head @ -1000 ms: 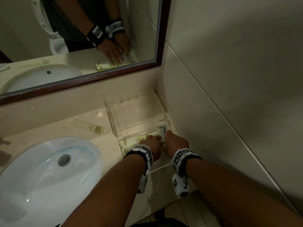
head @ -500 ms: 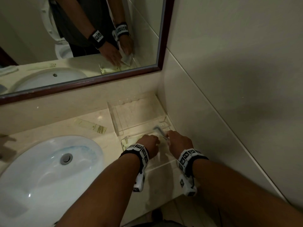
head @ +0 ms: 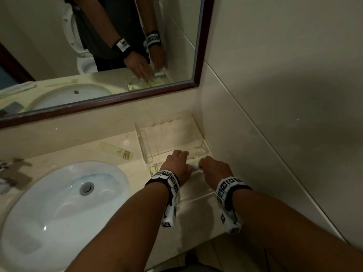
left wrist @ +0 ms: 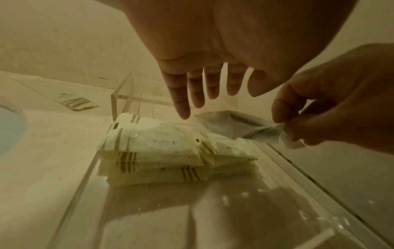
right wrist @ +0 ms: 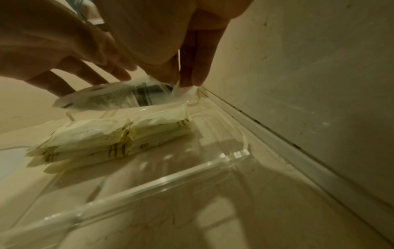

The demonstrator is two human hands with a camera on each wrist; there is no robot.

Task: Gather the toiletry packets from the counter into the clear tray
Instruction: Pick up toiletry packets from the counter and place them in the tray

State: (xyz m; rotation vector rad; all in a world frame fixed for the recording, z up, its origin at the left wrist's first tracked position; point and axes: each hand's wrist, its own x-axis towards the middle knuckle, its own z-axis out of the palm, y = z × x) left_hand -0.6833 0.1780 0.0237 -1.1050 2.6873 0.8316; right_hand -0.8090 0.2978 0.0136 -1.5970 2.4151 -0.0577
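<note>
Pinching clear packet [left wrist: 245,128] by its end, right hand [left wrist: 332,101]; left fingers [left wrist: 181,101] straight, spread.

dim light | beige wall [head: 284,79] | framed mirror [head: 98,55] | white sink [head: 59,203]

The beige counter [head: 82,152] carries a clear tray [head: 196,197], a lone packet [head: 115,151], and a sink [head: 59,209].

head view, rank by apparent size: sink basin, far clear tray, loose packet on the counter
1. Sink basin, largest by far, though it is also nearest the camera.
2. Far clear tray, clearly smaller than the basin.
3. Loose packet, a thin flat strip left of the tray, smallest.
</note>
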